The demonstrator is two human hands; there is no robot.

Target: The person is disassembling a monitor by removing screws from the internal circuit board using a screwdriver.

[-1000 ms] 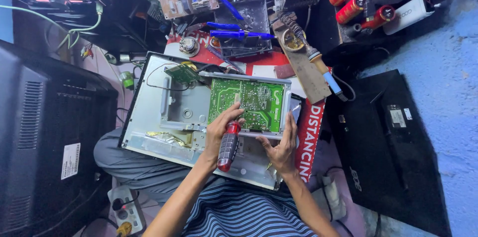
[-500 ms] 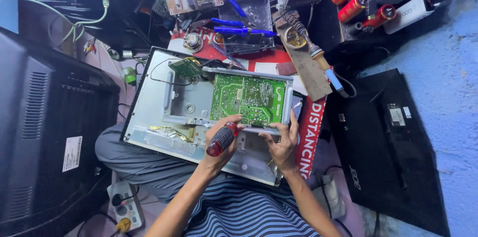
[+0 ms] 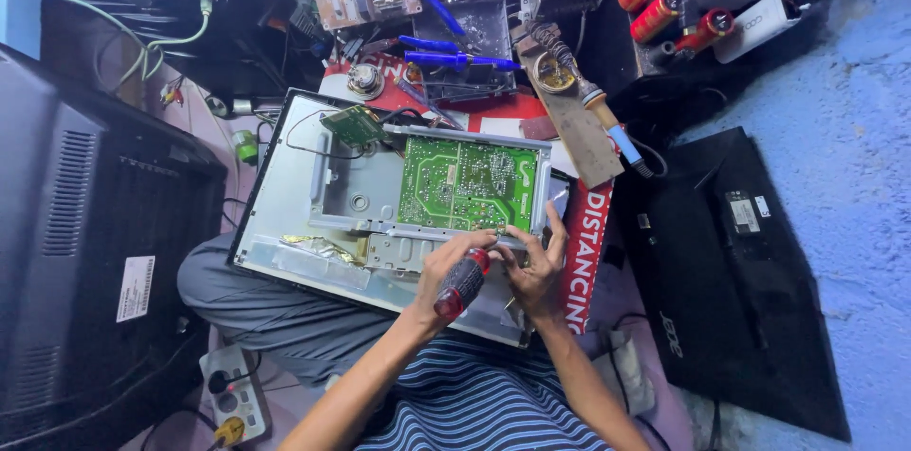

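Both forearms reach up from the bottom of the view and meet at the near edge of a metal panel [image 3: 285,223] that rests across the person's lap. The left hand [image 3: 446,266] is bent at the wrist, its grip closed around the red and black handle of a screwdriver [image 3: 462,285]; the handle slants down toward the wrist, and the tip end is hidden between the two hands. The right hand [image 3: 536,271] sits just beside it, touching it, with fingers spread and curled over the panel's edge; its grip is partly open, and whether it pinches anything small cannot be told. The green circuit board [image 3: 467,184] lies flat in the panel's frame, just beyond the fingertips of both hands, with its near edge next to them. Farther off lie blue pliers [image 3: 455,57], a soldering iron [image 3: 607,124] on a wooden strip, and three red cylinders [image 3: 660,0]. A black monitor back [image 3: 740,271] lies on the floor to the right.
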